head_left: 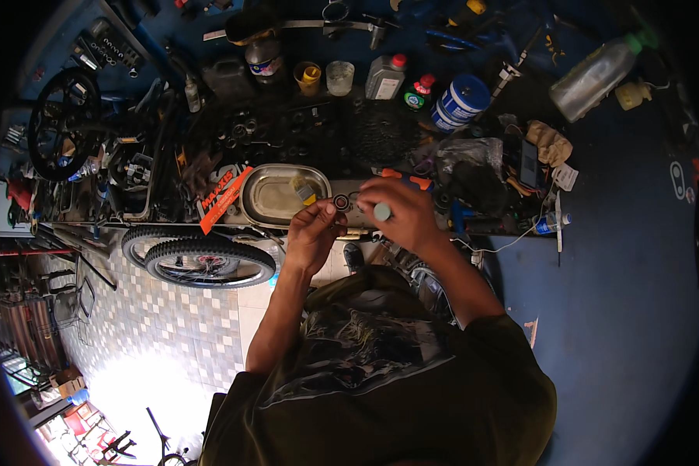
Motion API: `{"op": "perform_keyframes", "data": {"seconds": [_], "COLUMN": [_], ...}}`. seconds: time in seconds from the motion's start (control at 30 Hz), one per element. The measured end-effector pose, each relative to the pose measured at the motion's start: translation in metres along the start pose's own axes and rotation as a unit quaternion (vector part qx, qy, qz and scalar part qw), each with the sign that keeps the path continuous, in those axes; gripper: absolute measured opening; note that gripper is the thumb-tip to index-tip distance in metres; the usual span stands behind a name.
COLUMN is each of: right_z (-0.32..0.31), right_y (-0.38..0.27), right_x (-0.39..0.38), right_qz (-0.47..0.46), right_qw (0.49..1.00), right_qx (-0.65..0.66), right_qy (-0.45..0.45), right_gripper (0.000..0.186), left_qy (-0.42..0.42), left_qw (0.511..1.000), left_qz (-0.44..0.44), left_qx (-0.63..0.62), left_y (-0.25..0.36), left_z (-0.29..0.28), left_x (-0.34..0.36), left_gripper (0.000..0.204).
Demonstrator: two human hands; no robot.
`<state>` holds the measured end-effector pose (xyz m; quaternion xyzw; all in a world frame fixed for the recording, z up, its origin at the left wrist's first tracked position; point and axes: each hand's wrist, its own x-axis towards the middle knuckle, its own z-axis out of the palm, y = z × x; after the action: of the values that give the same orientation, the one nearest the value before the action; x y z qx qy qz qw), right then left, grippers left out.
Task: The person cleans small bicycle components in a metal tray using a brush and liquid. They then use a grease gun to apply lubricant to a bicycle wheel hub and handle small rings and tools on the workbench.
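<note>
Between the thumb and fingers of my left hand is a small round bearing, a dark ring with a lighter centre. My right hand is closed around a tool with a pale green, round handle end. A thin part of this tool seems to point at the bearing, but its tip is too small to make out. Just beyond my left hand sits an oval metal tray, and a paintbrush with a yellow part leans in it.
Left of the tray lies an orange strip. Bottles, cups and a blue-and-white tub line the back of the cluttered bench. A crumpled clear plastic bag lies at right. Bicycle wheels stand below the bench's front edge at left.
</note>
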<state>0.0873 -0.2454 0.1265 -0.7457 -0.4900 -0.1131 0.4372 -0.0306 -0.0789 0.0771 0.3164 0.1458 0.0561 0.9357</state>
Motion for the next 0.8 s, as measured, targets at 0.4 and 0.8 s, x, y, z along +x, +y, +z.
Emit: {"op": "perform_keyframes", "data": {"seconds": [0.4, 0.8], "right_z": [-0.008, -0.018], "right_y": [-0.022, -0.020], "right_x": [0.008, 0.028], "right_qz": [-0.100, 0.333], "right_qw": [0.984, 0.899], "right_qx": [-0.109, 0.232], "right_qy": [-0.102, -0.166], "right_gripper": [0.038, 0.022], "left_qy": [0.005, 0.034], "left_qw": [0.998, 0.946], "left_qz": [0.025, 0.086], "left_qx": [0.058, 0.312], "left_y": [0.007, 0.020], "left_z": [0.002, 0.012], "left_x": [-0.002, -0.002], "left_gripper": [0.019, 0.022]}}
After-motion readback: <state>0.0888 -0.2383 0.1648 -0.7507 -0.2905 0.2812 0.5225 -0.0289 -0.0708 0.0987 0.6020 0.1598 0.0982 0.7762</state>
